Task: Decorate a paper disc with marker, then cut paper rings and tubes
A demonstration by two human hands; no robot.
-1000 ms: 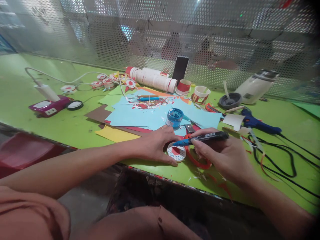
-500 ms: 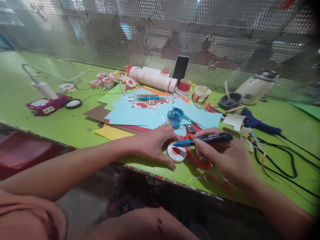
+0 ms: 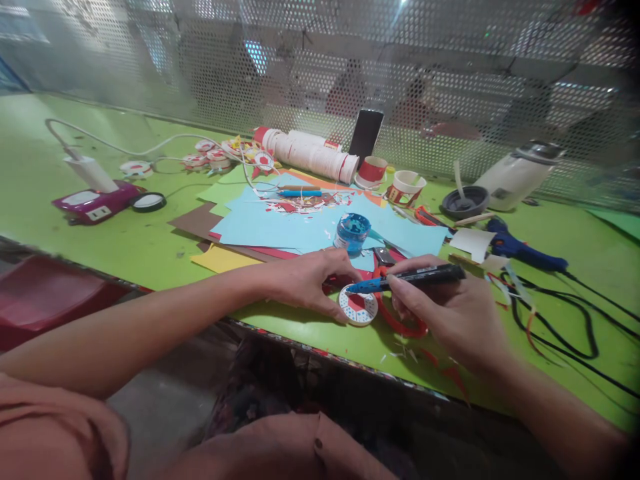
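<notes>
My left hand (image 3: 305, 283) rests on the green table (image 3: 125, 240) with its fingertips on the edge of a small round paper disc (image 3: 358, 307), white with dots and a red centre. My right hand (image 3: 450, 313) grips a black marker with a blue tip (image 3: 405, 278), and the tip hovers just above the disc. Red-handled scissors (image 3: 400, 323) lie under my right hand. A blue paint pot (image 3: 351, 233) stands just behind the disc on sheets of coloured paper (image 3: 290, 227).
Behind the paper lie a row of stacked paper cups (image 3: 310, 155), a phone (image 3: 366, 135) leaning on the mesh wall, two cups (image 3: 390, 180), and more finished discs (image 3: 210, 157). A blue glue gun (image 3: 520, 248) and black cables (image 3: 575, 320) are at right. A power strip (image 3: 95, 200) sits left.
The disc and both hands have shifted slightly; my left fingers have turned the disc a little under the marker tip. The view has tilted a bit.
</notes>
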